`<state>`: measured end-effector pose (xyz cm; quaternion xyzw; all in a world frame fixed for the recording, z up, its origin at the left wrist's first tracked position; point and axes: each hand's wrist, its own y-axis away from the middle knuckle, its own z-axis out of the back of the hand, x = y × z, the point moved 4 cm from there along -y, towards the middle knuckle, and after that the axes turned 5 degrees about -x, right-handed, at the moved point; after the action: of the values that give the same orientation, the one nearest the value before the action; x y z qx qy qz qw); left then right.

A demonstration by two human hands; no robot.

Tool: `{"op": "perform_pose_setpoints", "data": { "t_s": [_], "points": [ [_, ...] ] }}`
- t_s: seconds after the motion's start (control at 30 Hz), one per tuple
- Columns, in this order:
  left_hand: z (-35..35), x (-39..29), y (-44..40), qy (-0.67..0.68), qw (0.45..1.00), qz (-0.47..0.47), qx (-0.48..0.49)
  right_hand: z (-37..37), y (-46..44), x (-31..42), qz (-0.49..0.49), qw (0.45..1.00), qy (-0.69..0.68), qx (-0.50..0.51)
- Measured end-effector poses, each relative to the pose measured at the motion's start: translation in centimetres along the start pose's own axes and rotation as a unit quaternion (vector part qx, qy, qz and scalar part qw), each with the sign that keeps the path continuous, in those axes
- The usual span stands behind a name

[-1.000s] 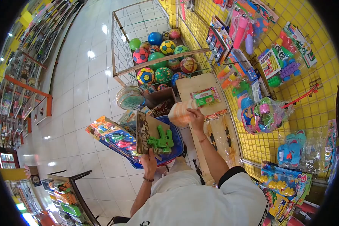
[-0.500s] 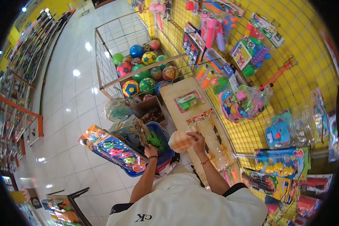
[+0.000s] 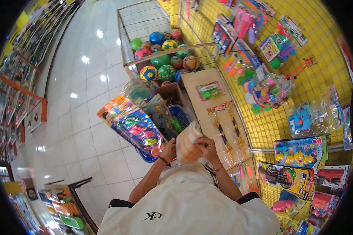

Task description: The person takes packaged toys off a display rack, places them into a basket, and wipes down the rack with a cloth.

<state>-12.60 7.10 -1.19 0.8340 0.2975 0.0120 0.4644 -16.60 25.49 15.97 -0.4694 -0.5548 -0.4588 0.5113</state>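
A flat toy pack with a blue card and orange top (image 3: pixel 135 124) leans in a blue plastic basket (image 3: pixel 180 112). Beside it, the left hand (image 3: pixel 169 151) meets the left edge of a crumpled orange-and-white checked cloth (image 3: pixel 188 143); I cannot tell whether its fingers grip. The cloth is before the torso, its right side pinched by the right hand (image 3: pixel 208 149), near a pale wooden board (image 3: pixel 193 81).

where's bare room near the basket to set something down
On the wooden board, between the green-carded pack and the ball cage; also the floor tiles left of the blue basket. Crowded: the basket itself and the wire wall.
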Motion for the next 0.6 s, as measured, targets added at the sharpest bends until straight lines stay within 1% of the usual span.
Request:
{"op": "perform_pose_setpoints", "data": {
  "t_s": [0.03, 0.1, 0.13, 0.17, 0.2, 0.23, 0.3, 0.33, 0.4, 0.43, 0.5, 0.53, 0.57, 0.6],
  "points": [
    [-1.3, 0.1, 2.6, 0.092, 0.991, -0.045, 0.086, -1.2, 0.2, 0.0, -0.002, 1.000, 0.000, 0.009],
    [-1.6, -1.1, 9.7, 0.048, 0.984, -0.135, 0.107, -4.4, 1.0, 0.4, 0.069, 0.985, 0.032, 0.153],
    [0.8, -0.6, 10.2, 0.051, 0.979, -0.176, 0.087, -5.8, 1.1, 0.4, 0.086, 0.968, 0.100, 0.213],
    [2.3, -0.5, 11.5, 0.055, 0.973, -0.215, 0.065, -7.1, 1.2, 0.2, 0.080, 0.967, 0.098, 0.221],
    [4.3, -0.1, 13.1, 0.065, 0.968, -0.243, 0.003, -8.9, 1.3, -0.4, 0.054, 0.959, 0.135, 0.242],
    [6.1, 0.0, 14.2, 0.083, 0.961, -0.261, -0.040, -10.7, 1.6, -1.0, 0.030, 0.950, 0.171, 0.261],
    [10.0, 0.8, 15.4, 0.096, 0.940, -0.310, -0.109, -13.4, 2.1, -4.2, 0.032, 0.943, 0.186, 0.274],
    [11.8, 1.4, 15.2, 0.097, 0.939, -0.310, -0.111, -14.9, 2.4, -5.2, 0.071, 0.933, 0.205, 0.287],
    [16.6, 2.7, 13.8, 0.101, 0.919, -0.304, -0.231, -17.3, 3.2, -8.9, 0.142, 0.908, 0.261, 0.297],
    [18.2, 2.8, 12.7, 0.101, 0.919, -0.305, -0.230, -18.5, 3.5, -9.1, 0.142, 0.908, 0.261, 0.297],
    [21.6, 3.1, 10.5, 0.169, 0.892, -0.300, -0.292, -21.2, 4.3, -8.8, 0.208, 0.856, 0.344, 0.324],
    [22.0, 2.6, 10.2, 0.204, 0.881, -0.298, -0.305, -22.1, 4.7, -8.1, 0.191, 0.846, 0.373, 0.330],
    [22.0, 2.1, 9.7, 0.203, 0.883, -0.298, -0.301, -22.8, 4.7, -8.2, 0.191, 0.845, 0.376, 0.328],
    [22.0, 1.6, 9.3, 0.206, 0.861, -0.326, -0.331, -23.2, 4.7, -8.2, 0.185, 0.838, 0.402, 0.319]
  ]
}}
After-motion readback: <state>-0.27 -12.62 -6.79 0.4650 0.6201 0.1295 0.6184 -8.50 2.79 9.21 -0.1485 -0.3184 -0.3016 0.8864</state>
